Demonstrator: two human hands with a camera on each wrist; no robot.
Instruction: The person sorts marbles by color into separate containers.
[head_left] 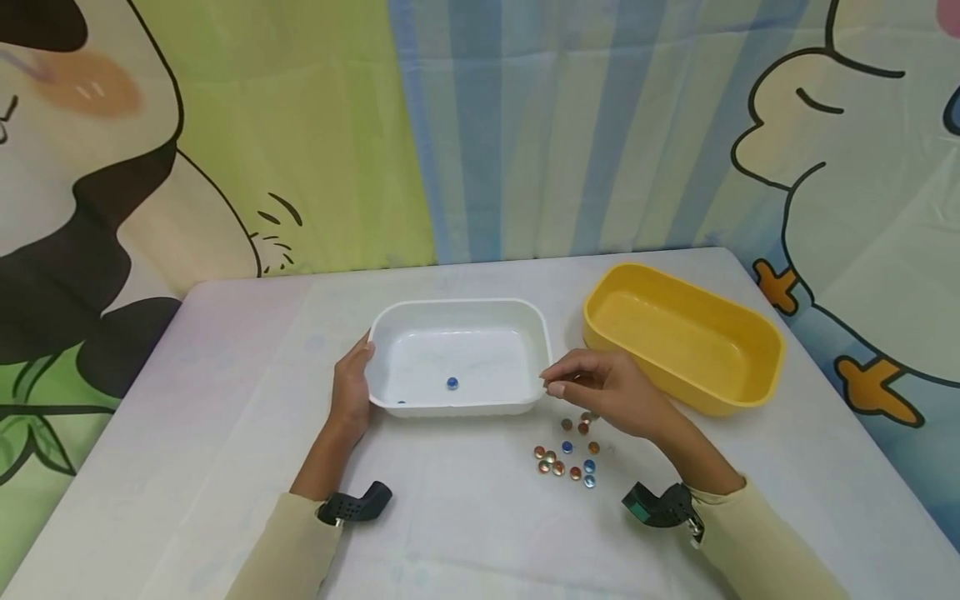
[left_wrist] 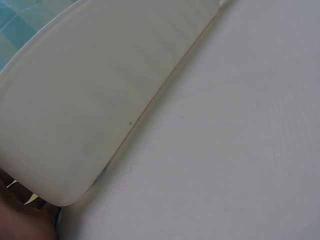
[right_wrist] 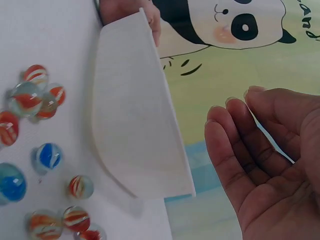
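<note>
At its left end, my left hand [head_left: 350,390] grips the white tray [head_left: 460,304]; in the left wrist view only part of this hand [left_wrist: 27,220] shows, at the tray's corner. A blue marble [head_left: 452,383] lies inside, and a second is mostly hidden by the near wall. Beside the tray's right rim hovers my right hand [head_left: 611,392], thumb and fingers loosely bent. Nothing shows between its fingers [right_wrist: 227,150] in the right wrist view. Below this hand, several glass marbles lie loose on the table, among them a blue marble [right_wrist: 48,155] and an orange-striped marble [right_wrist: 80,186].
At the right, behind my right hand, stands a yellow tray [head_left: 690,333]. The table [head_left: 442,517] has a white cloth. Its far edge meets a printed curtain [head_left: 525,133] with cartoon figures. Both wrists carry black strapped devices.
</note>
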